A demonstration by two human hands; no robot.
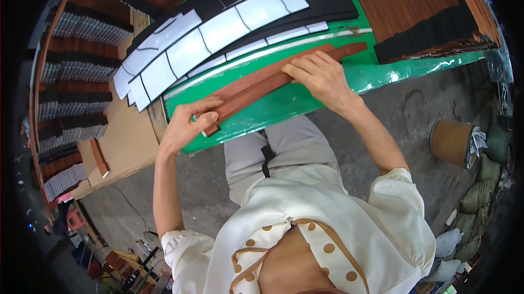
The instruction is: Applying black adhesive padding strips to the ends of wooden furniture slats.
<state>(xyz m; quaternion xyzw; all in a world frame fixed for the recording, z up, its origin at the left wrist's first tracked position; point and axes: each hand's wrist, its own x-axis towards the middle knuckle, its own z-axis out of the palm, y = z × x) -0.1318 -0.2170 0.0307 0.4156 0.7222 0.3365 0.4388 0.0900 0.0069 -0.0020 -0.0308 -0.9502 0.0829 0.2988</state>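
Observation:
A long reddish-brown wood-look strip [254,87], with a lengthwise crease or edge, lies slantwise over the green tabletop [289,106]. My left hand [191,122] grips its near left end, the thumb on top and the fingers bent around it. Farther along to the right, my right hand [322,78] closes on the strip from above, fingers curled over its far edge. A narrow brown end [355,49] sticks out beyond the right hand; whether it belongs to the same strip or a second one, I cannot tell. Both palms' undersides are hidden.
White pieces with black lines [218,27] lie on black strips behind the hands. Stacked brown strips [73,70] fill the left side, with one loose strip [99,157] near them. A brown panel stack [420,10] stands far right. A brown bin [450,142] sits on the floor.

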